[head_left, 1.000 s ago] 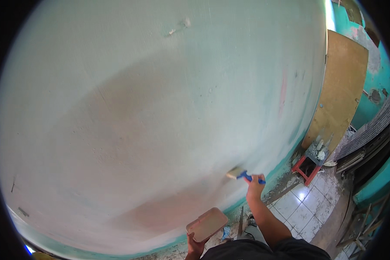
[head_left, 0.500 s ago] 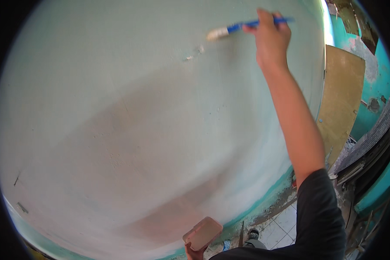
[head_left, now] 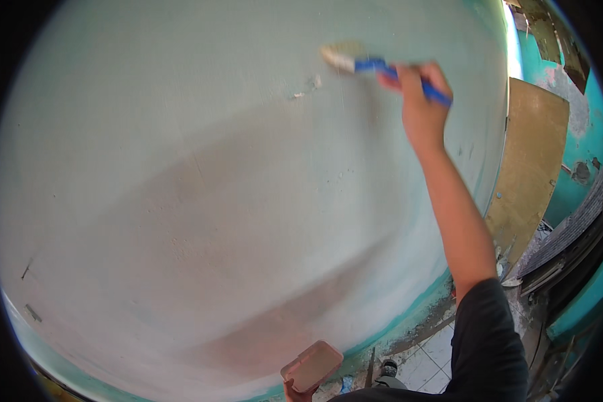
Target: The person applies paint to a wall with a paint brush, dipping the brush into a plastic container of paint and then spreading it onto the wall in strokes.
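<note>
My right hand (head_left: 425,110), at the end of a raised arm, is closed round the blue handle of a paintbrush (head_left: 372,64). The pale bristles reach up and left, against or very near the whitish-green wall (head_left: 261,221); contact cannot be made out. Just below the bristles the wall has a small chipped patch (head_left: 308,87). At the bottom of the view my left hand (head_left: 295,394) grips a shallow rectangular container (head_left: 313,365) by its lower edge. Its inside looks pale brown. Most of the left hand is cut off by the frame.
On the right a tan board (head_left: 529,161) leans by the wall's end, with a turquoise wall (head_left: 586,134) behind it. Stacked sheets (head_left: 569,228) stand below that. White floor tiles (head_left: 425,362) and my shoe (head_left: 388,367) show at the bottom.
My right hand has moved down slightly, and the brush has tilted so its handle end points lower. The bristles now look bent or smeared by motion. The left hand still holds the container.
</note>
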A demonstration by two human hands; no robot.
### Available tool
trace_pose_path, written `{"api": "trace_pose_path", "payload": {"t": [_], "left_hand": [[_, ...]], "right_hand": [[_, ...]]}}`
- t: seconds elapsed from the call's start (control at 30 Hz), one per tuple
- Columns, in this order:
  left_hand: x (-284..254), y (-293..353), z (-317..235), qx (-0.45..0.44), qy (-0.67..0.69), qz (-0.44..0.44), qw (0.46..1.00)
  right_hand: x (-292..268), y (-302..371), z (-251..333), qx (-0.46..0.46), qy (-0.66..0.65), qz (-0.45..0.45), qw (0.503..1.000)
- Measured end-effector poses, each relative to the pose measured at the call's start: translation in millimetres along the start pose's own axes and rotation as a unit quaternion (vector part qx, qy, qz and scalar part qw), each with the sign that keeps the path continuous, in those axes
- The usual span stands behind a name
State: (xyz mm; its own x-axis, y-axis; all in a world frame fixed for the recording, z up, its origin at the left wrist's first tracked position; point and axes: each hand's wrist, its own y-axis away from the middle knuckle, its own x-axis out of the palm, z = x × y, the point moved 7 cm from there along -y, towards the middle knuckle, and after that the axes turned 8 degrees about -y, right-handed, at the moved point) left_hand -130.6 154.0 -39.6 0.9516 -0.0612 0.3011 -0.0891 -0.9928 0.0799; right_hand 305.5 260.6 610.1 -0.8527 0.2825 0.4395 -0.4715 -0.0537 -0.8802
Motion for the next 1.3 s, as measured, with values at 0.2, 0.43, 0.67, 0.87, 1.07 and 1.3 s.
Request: {"api": "trace_pose_path", "payload": {"t": [0.2, 0.43, 0.67, 0.87, 1.07, 1.3], "left_hand": [[12.0, 7.4, 1.0, -0.191, 0.278, -0.052, 0.940], [34.2, 4.7, -26.7, -0.147, 0.130, 0.029, 0.980], [3.4, 5.2, -4.9, -0.143, 0.138, 0.005, 0.980], [-14.4, 2.0, 7.5, -0.068, 0.018, -0.058, 0.996], [-2.1, 0.8, -3.1, -0.136, 0.128, -0.117, 0.975], [-6.1, 3.3, 7.8, -0.127, 0.178, -0.025, 0.975]], "right_hand": [[-93.6, 254.1, -13.7, 0.181, 0.103, 0.074, 0.975], [-158.1, 483.7, -25.2, 0.366, 0.180, 0.103, 0.907], [-60.9, 233.1, -25.8, 0.317, 0.102, 0.105, 0.937], [47.3, -31.7, 29.5, 0.049, 0.005, 0.091, 0.995], [103.1, -100.6, 50.2, -0.121, -0.041, 0.063, 0.990], [-4.9, 91.9, -0.5, -0.016, 0.057, 0.021, 0.998]]}}
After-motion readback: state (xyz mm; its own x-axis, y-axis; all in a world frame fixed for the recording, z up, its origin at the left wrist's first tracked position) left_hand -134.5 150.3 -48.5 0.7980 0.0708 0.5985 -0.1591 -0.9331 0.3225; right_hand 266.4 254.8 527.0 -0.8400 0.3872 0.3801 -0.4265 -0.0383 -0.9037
